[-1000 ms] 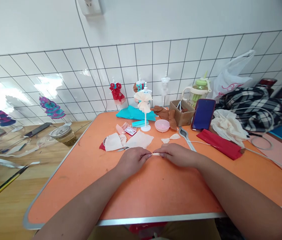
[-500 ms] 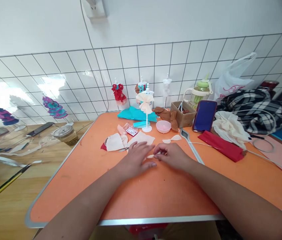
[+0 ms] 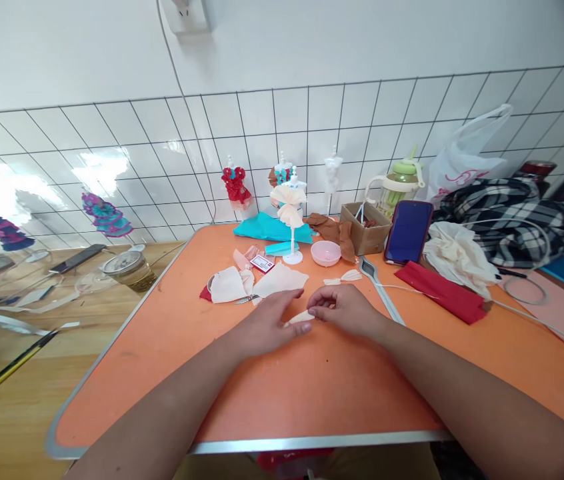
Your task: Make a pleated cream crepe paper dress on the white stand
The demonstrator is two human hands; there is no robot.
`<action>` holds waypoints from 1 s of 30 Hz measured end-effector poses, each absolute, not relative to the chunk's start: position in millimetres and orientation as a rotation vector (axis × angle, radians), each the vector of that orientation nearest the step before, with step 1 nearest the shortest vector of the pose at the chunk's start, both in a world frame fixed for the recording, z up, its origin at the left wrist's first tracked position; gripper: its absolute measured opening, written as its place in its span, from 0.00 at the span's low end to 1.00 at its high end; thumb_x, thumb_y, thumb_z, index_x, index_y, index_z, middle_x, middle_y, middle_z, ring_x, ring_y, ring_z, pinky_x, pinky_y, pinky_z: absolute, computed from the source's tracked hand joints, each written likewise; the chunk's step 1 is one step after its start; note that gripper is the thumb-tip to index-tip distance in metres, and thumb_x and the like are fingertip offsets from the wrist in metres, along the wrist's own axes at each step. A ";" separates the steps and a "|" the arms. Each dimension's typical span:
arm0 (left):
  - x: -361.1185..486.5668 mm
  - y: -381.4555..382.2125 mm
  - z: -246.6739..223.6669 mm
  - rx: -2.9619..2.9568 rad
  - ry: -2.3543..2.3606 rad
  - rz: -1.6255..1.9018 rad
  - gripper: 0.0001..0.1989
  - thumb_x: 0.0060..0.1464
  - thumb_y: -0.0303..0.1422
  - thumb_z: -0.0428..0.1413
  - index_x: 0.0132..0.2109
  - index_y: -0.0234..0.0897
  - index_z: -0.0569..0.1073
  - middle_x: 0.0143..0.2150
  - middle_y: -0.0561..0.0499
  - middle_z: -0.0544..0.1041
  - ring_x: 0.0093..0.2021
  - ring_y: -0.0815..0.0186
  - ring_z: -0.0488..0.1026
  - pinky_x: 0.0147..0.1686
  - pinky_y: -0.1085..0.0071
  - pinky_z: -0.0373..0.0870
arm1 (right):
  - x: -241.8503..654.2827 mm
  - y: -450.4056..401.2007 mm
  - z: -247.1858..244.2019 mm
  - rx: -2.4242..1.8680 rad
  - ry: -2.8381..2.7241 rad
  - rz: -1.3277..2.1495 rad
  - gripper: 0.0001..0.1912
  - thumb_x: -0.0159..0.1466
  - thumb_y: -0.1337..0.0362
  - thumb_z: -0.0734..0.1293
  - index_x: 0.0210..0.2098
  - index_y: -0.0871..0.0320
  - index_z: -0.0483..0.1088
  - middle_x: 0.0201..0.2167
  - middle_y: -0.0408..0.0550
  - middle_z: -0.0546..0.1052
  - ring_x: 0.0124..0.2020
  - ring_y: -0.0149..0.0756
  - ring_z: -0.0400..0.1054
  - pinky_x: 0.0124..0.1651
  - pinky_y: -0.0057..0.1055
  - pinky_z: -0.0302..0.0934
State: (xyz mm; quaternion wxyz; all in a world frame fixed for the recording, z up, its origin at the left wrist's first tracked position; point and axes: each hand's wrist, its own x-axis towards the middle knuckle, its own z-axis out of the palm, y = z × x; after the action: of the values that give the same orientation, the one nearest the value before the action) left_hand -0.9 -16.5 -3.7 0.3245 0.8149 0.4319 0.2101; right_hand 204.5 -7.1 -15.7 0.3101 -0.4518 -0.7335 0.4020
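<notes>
My right hand (image 3: pixel 345 310) pinches one end of a small cream piece of crepe paper (image 3: pixel 301 317) just above the orange table. The paper's other end reaches into the gap between thumb and fingers of my left hand (image 3: pixel 272 321). That hand is open, and I cannot tell how firmly it touches the paper. Beyond the hands a small white dress-form stand (image 3: pixel 293 243) wears a pleated cream paper dress (image 3: pixel 291 205). A gathered cream paper piece (image 3: pixel 349 275) lies behind my right hand. Flat cream paper sheets (image 3: pixel 282 279) lie past my left hand, beside small scissors (image 3: pixel 246 300).
A pink bowl (image 3: pixel 326 253), a cardboard box (image 3: pixel 366 230) and an upright phone (image 3: pixel 409 231) stand toward the back. Folded red paper (image 3: pixel 441 291) lies at right, near crumpled cream paper (image 3: pixel 457 257). Turquoise paper (image 3: pixel 272 228) lies near the wall. A grey zipper strip (image 3: pixel 385 293) crosses right of my hands.
My left hand has turned, its fingers drawn back from above the paper and spread from the thumb, so more of the cream piece shows. My right hand keeps its pinch.
</notes>
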 end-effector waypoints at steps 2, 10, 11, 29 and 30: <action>0.8 -17.2 -2.3 2.286 1.122 0.557 0.20 0.50 0.44 0.56 0.49 0.44 0.72 0.53 0.47 0.71 0.55 0.57 0.63 0.58 0.59 0.48 | 201.5 -9.6 -16.1 -1.183 -1.959 1.054 0.06 0.55 0.63 0.65 0.30 0.57 0.74 0.28 0.43 0.76 0.29 0.31 0.68 0.32 0.26 0.61; 2.9 -15.2 1.9 2.011 1.143 0.461 0.20 0.55 0.48 0.47 0.37 0.40 0.78 0.32 0.52 0.77 0.32 0.65 0.71 0.34 0.72 0.63 | 202.5 -11.5 -11.8 -1.140 -1.968 1.067 0.07 0.56 0.63 0.64 0.31 0.57 0.74 0.28 0.43 0.76 0.30 0.31 0.68 0.32 0.26 0.60; 1.5 -15.1 3.7 1.889 1.117 0.428 0.21 0.55 0.49 0.46 0.38 0.40 0.78 0.33 0.52 0.78 0.31 0.65 0.71 0.31 0.73 0.62 | 204.4 -10.5 -11.2 -1.128 -1.986 1.054 0.06 0.56 0.64 0.64 0.31 0.57 0.74 0.28 0.43 0.76 0.30 0.31 0.68 0.32 0.26 0.60; -9.2 -0.6 -8.4 0.923 0.851 0.648 0.14 0.50 0.37 0.59 0.42 0.33 0.75 0.28 0.50 0.74 0.29 0.69 0.72 0.33 0.70 0.69 | 284.4 47.9 -33.9 -1.564 -2.474 0.063 0.13 0.61 0.69 0.61 0.43 0.55 0.73 0.43 0.52 0.76 0.50 0.45 0.63 0.50 0.41 0.54; -8.9 -0.4 -8.5 0.916 0.851 0.658 0.14 0.50 0.37 0.59 0.42 0.33 0.75 0.27 0.50 0.74 0.28 0.69 0.72 0.34 0.70 0.69 | 286.5 50.2 -35.7 -1.615 -2.473 0.031 0.11 0.60 0.67 0.62 0.40 0.55 0.74 0.40 0.53 0.76 0.48 0.46 0.64 0.49 0.41 0.54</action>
State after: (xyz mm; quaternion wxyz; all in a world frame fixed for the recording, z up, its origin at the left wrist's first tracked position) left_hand -8.9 -0.4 -8.5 0.7607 0.4208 0.3910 0.3022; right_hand 286.5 50.2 -35.7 0.0940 -0.5443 -0.8335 0.0106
